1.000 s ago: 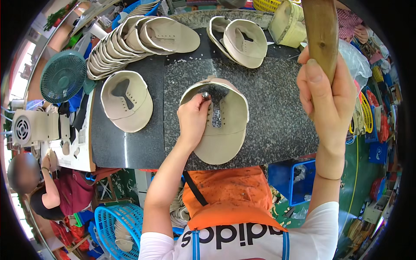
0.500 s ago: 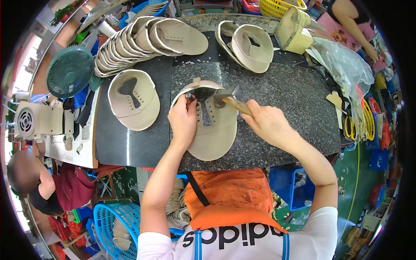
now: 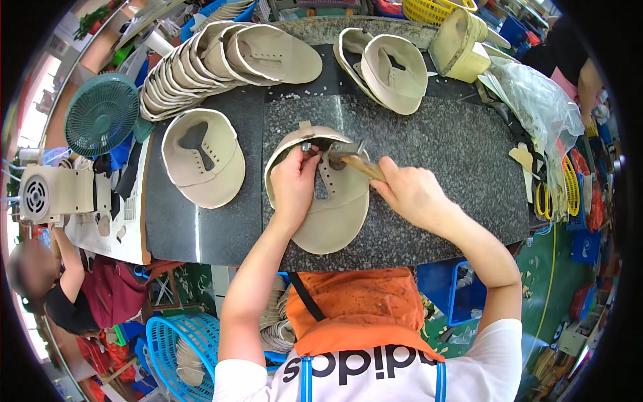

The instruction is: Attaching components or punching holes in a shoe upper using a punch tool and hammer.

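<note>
A beige shoe upper (image 3: pixel 333 231) with rows of eyelet holes lies in front of me on the dark stone-topped bench (image 3: pixel 455 167). My left hand (image 3: pixel 293 184) is closed at its far left part, with a short metal tool (image 3: pixel 307 147) between the fingers; what kind of tool is unclear. In my right hand (image 3: pixel 412 191) is a hammer (image 3: pixel 364 166), gripped by its wooden handle. The hammer's metal head is over the upper's inner right side, close to my left fingertips. Whether the head touches the upper cannot be seen.
Another upper (image 3: pixel 204 161) lies to the left. A stacked row of uppers (image 3: pixel 278 53) is behind it, and two more (image 3: pixel 398 74) lie at the back. A cream container (image 3: pixel 459 43) and clear plastic bag (image 3: pixel 536 100) stand back right. A green fan (image 3: pixel 102 114) is at left.
My left hand has shifted right across the upper with the metal tool, nearer the hammer head. The hammer stays over the upper's right side. At upper right, another person's arm has moved right.
</note>
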Demonstrator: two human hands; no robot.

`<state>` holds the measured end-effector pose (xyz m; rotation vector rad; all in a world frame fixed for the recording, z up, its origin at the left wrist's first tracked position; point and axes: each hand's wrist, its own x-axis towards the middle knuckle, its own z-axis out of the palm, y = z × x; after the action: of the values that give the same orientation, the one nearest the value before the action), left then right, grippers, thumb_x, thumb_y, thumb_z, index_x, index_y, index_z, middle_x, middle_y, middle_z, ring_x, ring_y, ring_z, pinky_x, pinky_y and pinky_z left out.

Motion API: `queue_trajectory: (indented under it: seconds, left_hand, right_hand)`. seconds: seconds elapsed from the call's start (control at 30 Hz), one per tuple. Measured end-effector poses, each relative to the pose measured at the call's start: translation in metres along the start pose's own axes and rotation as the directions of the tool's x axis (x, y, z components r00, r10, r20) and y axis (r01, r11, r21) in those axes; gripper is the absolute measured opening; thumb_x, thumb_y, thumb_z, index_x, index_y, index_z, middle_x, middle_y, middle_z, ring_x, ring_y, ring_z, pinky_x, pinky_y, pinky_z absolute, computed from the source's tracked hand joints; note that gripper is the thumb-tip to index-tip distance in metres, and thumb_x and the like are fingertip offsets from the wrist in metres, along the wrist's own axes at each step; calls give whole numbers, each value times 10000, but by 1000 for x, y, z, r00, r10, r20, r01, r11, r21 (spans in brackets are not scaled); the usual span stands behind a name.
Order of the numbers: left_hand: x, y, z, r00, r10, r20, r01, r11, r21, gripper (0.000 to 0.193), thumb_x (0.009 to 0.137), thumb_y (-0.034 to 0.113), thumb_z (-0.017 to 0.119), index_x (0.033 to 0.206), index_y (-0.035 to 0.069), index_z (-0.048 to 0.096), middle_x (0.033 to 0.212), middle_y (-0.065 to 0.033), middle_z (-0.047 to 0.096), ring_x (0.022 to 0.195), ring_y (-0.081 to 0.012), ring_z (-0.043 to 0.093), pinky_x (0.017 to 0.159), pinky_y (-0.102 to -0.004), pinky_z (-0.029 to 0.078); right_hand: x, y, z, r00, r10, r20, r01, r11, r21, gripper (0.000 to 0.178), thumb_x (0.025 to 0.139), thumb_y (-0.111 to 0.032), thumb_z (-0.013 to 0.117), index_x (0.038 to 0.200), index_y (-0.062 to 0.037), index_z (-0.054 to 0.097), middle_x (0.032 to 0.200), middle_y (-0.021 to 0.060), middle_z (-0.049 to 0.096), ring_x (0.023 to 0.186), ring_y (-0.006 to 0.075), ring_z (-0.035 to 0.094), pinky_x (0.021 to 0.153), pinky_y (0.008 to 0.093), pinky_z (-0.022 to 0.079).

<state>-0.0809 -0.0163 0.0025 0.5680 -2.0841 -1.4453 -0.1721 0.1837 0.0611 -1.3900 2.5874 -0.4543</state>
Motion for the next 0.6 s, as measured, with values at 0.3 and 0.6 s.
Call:
queue_trajectory:
  seconds: [0.3, 0.6]
  left_hand:
    - [-4, 11, 0, 982, 174, 76, -186, 962, 198, 112, 853, 81, 597, 948, 26, 617, 786, -182, 633, 712, -325, 635, 627, -369, 477]
    - [-7, -2, -3, 983, -121, 139, 155, 950, -272, 123, 871, -6, 549, 974, -34, 610, 881, -73, 681, 768, -97, 628, 683, -226, 506]
  right_hand:
    - [10, -32, -58, 826, -133, -547, 321, 910, 263, 244, 891, -222, 570, 916, -25, 429, 634, 209, 577, 617, 398, 604, 527, 468, 484]
    - [-36, -5, -6, 996, 62, 59, -63, 998, 23, 261, 923, -268, 513, 919, -21, 430, 621, 195, 591, 592, 410, 597, 544, 505, 473]
